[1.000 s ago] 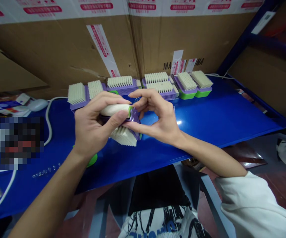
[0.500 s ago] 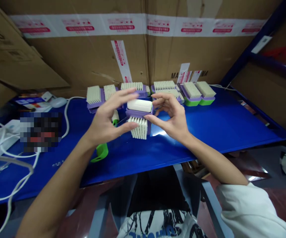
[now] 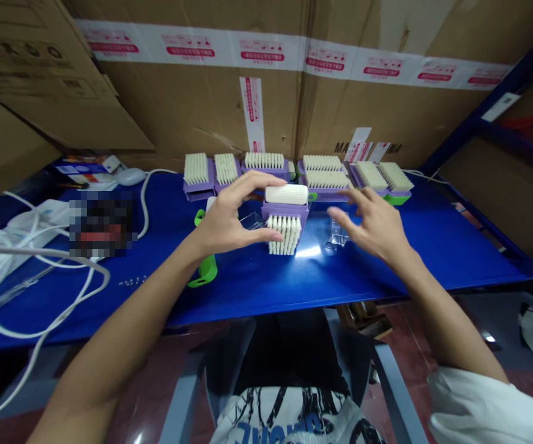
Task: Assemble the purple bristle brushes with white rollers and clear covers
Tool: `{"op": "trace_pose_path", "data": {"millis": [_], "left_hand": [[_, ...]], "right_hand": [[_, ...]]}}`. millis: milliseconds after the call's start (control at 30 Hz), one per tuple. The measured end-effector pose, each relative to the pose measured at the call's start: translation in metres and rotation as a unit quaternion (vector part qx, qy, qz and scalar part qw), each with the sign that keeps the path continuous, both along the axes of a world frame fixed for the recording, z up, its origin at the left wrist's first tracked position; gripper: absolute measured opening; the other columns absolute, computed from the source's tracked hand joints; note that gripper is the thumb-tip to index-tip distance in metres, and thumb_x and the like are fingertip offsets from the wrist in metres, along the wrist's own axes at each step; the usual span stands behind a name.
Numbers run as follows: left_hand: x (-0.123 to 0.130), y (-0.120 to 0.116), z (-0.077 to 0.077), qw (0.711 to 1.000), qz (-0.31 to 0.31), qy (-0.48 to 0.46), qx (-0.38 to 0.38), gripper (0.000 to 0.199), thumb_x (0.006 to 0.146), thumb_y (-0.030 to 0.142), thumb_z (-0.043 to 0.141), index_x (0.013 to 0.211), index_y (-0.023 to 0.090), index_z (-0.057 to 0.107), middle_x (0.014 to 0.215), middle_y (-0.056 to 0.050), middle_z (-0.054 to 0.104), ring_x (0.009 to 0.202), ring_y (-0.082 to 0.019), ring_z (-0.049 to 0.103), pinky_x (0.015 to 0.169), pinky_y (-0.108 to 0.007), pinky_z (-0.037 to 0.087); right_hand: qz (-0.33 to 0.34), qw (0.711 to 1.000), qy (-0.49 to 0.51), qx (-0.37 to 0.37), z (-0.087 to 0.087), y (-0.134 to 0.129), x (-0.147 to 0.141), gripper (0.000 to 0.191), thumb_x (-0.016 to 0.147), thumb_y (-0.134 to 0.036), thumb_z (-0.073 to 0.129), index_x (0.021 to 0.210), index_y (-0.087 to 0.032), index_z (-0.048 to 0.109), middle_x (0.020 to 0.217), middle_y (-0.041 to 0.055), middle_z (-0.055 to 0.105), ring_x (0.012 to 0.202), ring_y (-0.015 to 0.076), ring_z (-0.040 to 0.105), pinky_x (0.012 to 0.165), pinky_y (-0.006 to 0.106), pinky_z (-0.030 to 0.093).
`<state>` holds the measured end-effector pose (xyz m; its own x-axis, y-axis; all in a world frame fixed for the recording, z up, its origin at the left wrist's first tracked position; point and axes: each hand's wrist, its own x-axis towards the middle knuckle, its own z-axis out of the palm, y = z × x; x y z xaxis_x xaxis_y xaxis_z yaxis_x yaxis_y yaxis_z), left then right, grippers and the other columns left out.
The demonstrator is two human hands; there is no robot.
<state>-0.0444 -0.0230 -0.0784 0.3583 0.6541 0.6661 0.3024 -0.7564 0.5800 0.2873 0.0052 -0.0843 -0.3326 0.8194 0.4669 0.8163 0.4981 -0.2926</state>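
My left hand (image 3: pixel 229 216) grips a purple brush (image 3: pixel 285 213) from its left side, thumb on the front and fingers over the top. Cream bristles show on the brush's lower front, and a white ribbed bar lies across its top. My right hand (image 3: pixel 372 222) is apart from the brush, to its right, fingers spread and holding nothing. Just below those fingertips a small clear plastic piece (image 3: pixel 337 235) lies on the blue table (image 3: pixel 266 290). A bright green curved part (image 3: pixel 207 271) lies left of the brush, partly behind my left forearm.
Several purple brushes with cream bristles (image 3: pixel 322 163) line the back of the table against a cardboard wall (image 3: pixel 192 98). White cables (image 3: pixel 39 333) and a power strip (image 3: pixel 47 216) crowd the left side, near a white mouse (image 3: pixel 130 177). A chair armrest (image 3: pixel 400 388) is below.
My right hand has let go of the brush and moved right, its fingers opening. My left hand keeps hold of the brush. The whole view has shifted slightly.
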Motion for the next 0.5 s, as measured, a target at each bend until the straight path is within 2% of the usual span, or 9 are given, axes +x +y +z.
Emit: {"op": "trace_pose_path", "data": {"millis": [67, 100, 200, 267, 333, 433, 500], "left_hand": [[0.001, 0.0, -0.002, 0.999, -0.017, 0.007, -0.026, 0.094, 0.076, 0.065, 0.108, 0.152, 0.028, 0.069, 0.153, -0.016, 0.071, 0.136, -0.034, 0.076, 0.115, -0.046, 0.067], [0.002, 0.0, -0.004, 0.999, -0.022, 0.013, -0.038, 0.097, 0.077, 0.063, 0.108, 0.156, 0.028, 0.064, 0.157, -0.016, 0.068, 0.138, -0.034, 0.075, 0.118, -0.048, 0.066], [0.005, 0.001, -0.009, 0.998, -0.027, 0.025, -0.056, 0.1, 0.081, 0.056, 0.106, 0.162, 0.032, 0.053, 0.164, -0.016, 0.06, 0.142, -0.035, 0.072, 0.121, -0.05, 0.064], [0.006, 0.003, -0.012, 0.997, -0.033, 0.025, -0.058, 0.098, 0.083, 0.053, 0.105, 0.162, 0.033, 0.05, 0.166, -0.016, 0.058, 0.143, -0.035, 0.071, 0.122, -0.051, 0.063], [0.006, 0.003, -0.014, 0.997, -0.039, 0.02, -0.064, 0.098, 0.084, 0.053, 0.104, 0.163, 0.034, 0.049, 0.167, -0.016, 0.057, 0.144, -0.036, 0.07, 0.122, -0.052, 0.063], [0.008, 0.002, -0.015, 0.995, -0.038, 0.01, -0.096, 0.106, 0.082, 0.056, 0.106, 0.167, 0.033, 0.046, 0.167, -0.017, 0.058, 0.147, -0.038, 0.068, 0.126, -0.054, 0.061], [0.01, 0.001, -0.015, 0.993, -0.029, 0.011, -0.115, 0.114, 0.08, 0.059, 0.107, 0.17, 0.031, 0.043, 0.169, -0.019, 0.058, 0.15, -0.041, 0.067, 0.13, -0.058, 0.058]], "right_hand": [[-0.014, 0.995, -0.088, -0.044, -0.014, -0.004, 0.011, 0.081, 0.101, -0.081, 0.073, 0.162, -0.027, 0.072, 0.137, 0.0235, 0.073, 0.115, 0.0456, 0.078, 0.087, 0.064, 0.07], [0.001, 0.993, -0.101, -0.063, -0.021, -0.006, 0.015, 0.082, 0.1, -0.075, 0.077, 0.166, -0.028, 0.069, 0.143, 0.025, 0.069, 0.118, 0.0459, 0.078, 0.089, 0.066, 0.071], [0.067, 0.994, -0.041, -0.079, -0.029, -0.005, 0.021, 0.067, 0.101, -0.048, 0.077, 0.164, -0.025, 0.071, 0.149, 0.0234, 0.065, 0.108, 0.0349, 0.08, 0.106, 0.067, 0.069], [0.087, 0.993, 0.036, -0.072, -0.021, -0.002, 0.023, 0.064, 0.097, -0.037, 0.076, 0.16, -0.025, 0.071, 0.147, 0.02, 0.068, 0.101, 0.0299, 0.08, 0.109, 0.063, 0.068], [0.098, 0.987, 0.106, -0.075, -0.006, 0.001, 0.024, 0.064, 0.094, -0.033, 0.077, 0.157, -0.027, 0.069, 0.146, 0.0168, 0.072, 0.105, 0.0299, 0.08, 0.106, 0.058, 0.068], [0.127, 0.977, 0.146, -0.084, 0.018, 0.002, 0.023, 0.056, 0.096, -0.039, 0.08, 0.151, -0.026, 0.071, 0.146, 0.0158, 0.071, 0.115, 0.031, 0.079, 0.104, 0.053, 0.067], [0.143, 0.979, 0.13, -0.065, 0.03, 0.002, 0.02, 0.047, 0.102, -0.045, 0.076, 0.146, -0.027, 0.079, 0.141, 0.0152, 0.071, 0.122, 0.0324, 0.077, 0.11, 0.056, 0.065]]}}
